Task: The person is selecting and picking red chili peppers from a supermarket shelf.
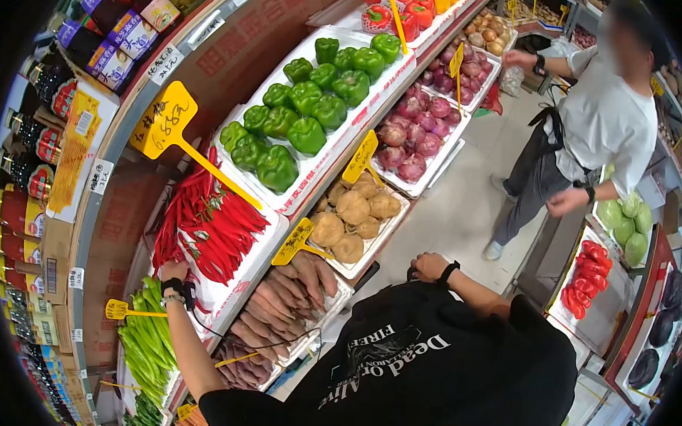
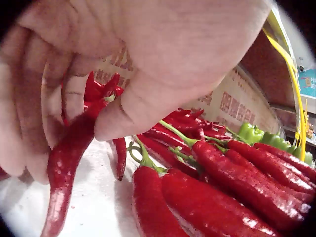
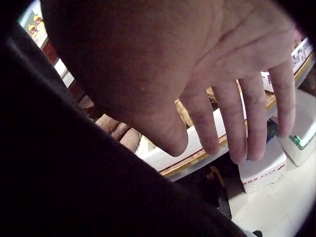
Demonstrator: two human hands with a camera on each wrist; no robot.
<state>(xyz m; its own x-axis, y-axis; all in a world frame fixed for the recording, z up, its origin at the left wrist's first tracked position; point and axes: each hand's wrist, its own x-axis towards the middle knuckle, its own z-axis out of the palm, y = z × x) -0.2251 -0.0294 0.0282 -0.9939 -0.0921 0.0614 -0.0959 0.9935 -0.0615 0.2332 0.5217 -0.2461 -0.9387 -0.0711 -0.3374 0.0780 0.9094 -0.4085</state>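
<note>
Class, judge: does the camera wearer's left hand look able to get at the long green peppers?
Probably yes: the long green peppers lie exposed beside the left hand, though it holds a red chili it may need to release.

Red chillies [image 2: 227, 182] glossy, smooth; T-shirt [image 1: 487, 359] matt cloth

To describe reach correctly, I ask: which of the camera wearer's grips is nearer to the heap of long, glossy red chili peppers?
Left. The left grip is at the heap, pinching one red pepper; the right grip is apart, beyond the round brown potatoes.
</note>
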